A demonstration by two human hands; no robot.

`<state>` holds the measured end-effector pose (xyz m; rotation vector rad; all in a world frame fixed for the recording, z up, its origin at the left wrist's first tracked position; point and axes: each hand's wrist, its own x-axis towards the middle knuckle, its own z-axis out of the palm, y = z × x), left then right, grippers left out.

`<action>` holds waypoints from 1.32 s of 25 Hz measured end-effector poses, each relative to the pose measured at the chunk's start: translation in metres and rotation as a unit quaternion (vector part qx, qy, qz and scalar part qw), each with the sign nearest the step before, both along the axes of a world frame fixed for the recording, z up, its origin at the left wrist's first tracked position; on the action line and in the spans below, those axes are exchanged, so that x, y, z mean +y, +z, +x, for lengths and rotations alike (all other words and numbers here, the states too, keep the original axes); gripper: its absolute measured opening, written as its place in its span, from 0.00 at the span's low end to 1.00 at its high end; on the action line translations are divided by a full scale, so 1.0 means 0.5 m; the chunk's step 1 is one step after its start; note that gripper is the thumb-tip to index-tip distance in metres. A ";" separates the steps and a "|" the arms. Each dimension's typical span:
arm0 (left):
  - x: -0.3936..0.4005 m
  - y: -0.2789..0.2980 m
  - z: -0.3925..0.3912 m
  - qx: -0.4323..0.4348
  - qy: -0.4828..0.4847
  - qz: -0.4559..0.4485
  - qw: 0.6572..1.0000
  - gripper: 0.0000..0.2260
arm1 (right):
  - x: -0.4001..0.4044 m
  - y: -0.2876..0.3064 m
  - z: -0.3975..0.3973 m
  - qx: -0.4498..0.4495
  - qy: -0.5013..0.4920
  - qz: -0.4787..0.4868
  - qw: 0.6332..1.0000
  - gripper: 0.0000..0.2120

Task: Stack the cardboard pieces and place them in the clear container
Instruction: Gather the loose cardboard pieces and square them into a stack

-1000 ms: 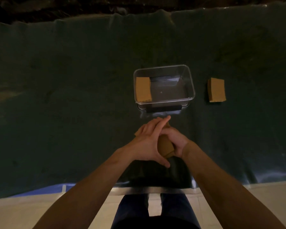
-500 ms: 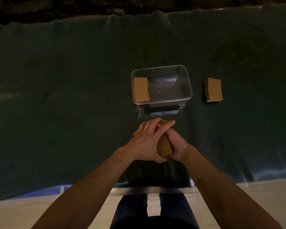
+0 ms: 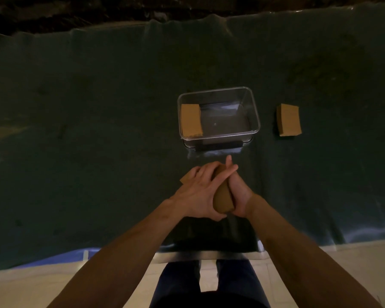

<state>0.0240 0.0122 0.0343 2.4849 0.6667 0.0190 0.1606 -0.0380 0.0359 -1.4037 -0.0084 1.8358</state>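
Note:
A stack of brown cardboard pieces (image 3: 223, 200) is pressed between both my hands, just in front of the clear container (image 3: 253, 112). My left hand (image 3: 198, 194) covers its left face, fingers stretched across the top. My right hand (image 3: 239, 194) grips its right side. A corner of cardboard pokes out left of my left fingers. Inside the container, another cardboard stack (image 3: 191, 120) lies against the left wall. A third cardboard stack (image 3: 289, 120) rests on the cloth to the container's right.
A dark green cloth (image 3: 98, 130) covers the table. The table's near edge (image 3: 209, 255) runs just above my legs, with light floor below. The cloth's far edge is wrinkled against a dark background.
The stack has turned more upright between my hands. My right hand has shifted up along its right side and my left fingers have spread further over the top.

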 end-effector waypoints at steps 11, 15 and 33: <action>-0.007 -0.036 0.004 -0.016 0.037 -0.016 0.999 0.59 | 0.001 -0.006 0.004 -0.099 -0.029 -0.017 0.995 0.37; -0.004 -0.078 -0.035 -0.011 0.284 -0.081 0.955 0.50 | -0.013 -0.026 0.057 -0.075 -0.084 -0.012 0.994 0.46; 0.074 -0.040 -0.067 -0.088 0.413 -0.421 0.803 0.06 | -0.050 -0.033 0.097 -0.096 -0.008 -0.042 0.995 0.42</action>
